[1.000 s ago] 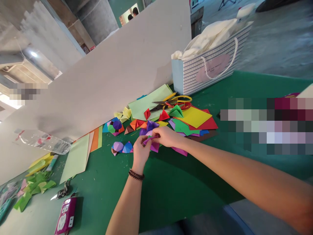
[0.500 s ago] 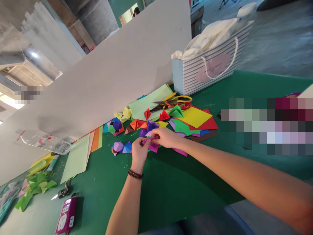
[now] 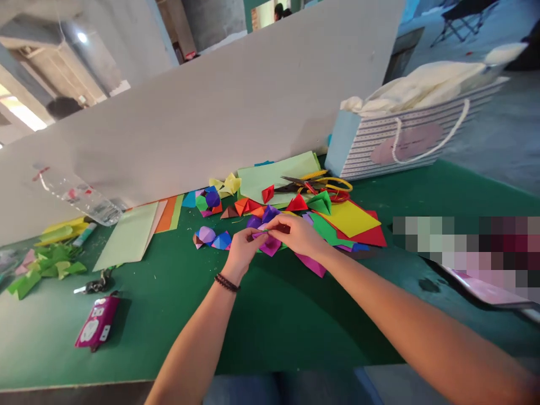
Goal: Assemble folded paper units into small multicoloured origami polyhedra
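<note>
Both my hands meet over the middle of the green table (image 3: 295, 320). My left hand (image 3: 241, 249), with a bead bracelet at the wrist, pinches a folded magenta paper piece (image 3: 268, 243). My right hand (image 3: 297, 233) is closed on the same piece from the other side. Just behind them lie several small folded paper shapes: a purple one (image 3: 270, 213), red ones (image 3: 297, 203), a green one (image 3: 319, 202), and a lilac and blue pair (image 3: 213, 237). A flat magenta sheet (image 3: 313, 264) lies under my right wrist.
Yellow-handled scissors (image 3: 320, 184) lie on flat coloured sheets (image 3: 350, 219). A striped gift bag (image 3: 405, 140) stands at the back right. A white board (image 3: 211, 112) walls the far side. At left are pale green sheets (image 3: 126, 242), a plastic bottle (image 3: 80, 197), green scraps (image 3: 42, 270), small clippers (image 3: 95, 286) and a magenta case (image 3: 96, 327).
The view has swung and tilted, so everything sits more level and shifted right. My hands stay together on the magenta piece, with fingers working it slightly.
</note>
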Tool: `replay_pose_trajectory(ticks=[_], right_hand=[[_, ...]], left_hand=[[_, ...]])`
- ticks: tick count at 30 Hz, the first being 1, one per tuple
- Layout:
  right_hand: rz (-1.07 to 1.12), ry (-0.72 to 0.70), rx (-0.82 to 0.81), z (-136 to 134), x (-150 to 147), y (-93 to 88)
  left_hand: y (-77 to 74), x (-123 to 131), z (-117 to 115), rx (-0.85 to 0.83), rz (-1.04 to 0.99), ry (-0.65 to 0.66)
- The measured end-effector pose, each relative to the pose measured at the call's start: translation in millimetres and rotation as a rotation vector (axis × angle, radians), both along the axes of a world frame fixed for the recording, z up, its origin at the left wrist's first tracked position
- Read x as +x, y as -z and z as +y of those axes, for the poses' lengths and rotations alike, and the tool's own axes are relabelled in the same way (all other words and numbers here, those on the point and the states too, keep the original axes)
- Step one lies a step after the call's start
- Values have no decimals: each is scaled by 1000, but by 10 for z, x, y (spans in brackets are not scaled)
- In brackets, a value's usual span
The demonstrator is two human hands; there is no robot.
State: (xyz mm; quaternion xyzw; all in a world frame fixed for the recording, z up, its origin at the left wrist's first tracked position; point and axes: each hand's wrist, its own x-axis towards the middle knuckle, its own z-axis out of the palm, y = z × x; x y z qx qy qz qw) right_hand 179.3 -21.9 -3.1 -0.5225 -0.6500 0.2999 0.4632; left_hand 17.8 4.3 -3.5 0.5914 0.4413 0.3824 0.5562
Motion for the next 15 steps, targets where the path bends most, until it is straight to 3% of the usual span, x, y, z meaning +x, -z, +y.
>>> replay_pose_trajectory(ticks=[3, 8, 12, 15], right_hand=[[-87, 14, 92, -53, 13, -30], [-258, -55, 210, -124, 54, -75], [-421, -137, 152, -172, 113, -121], [-336, -93, 35, -181, 163, -140]], left_hand=[[-14, 1, -10, -28, -58, 34], [23, 10, 5, 90, 47, 70], [33, 17, -6, 339, 318, 32], [14, 26, -31, 479, 371, 65]])
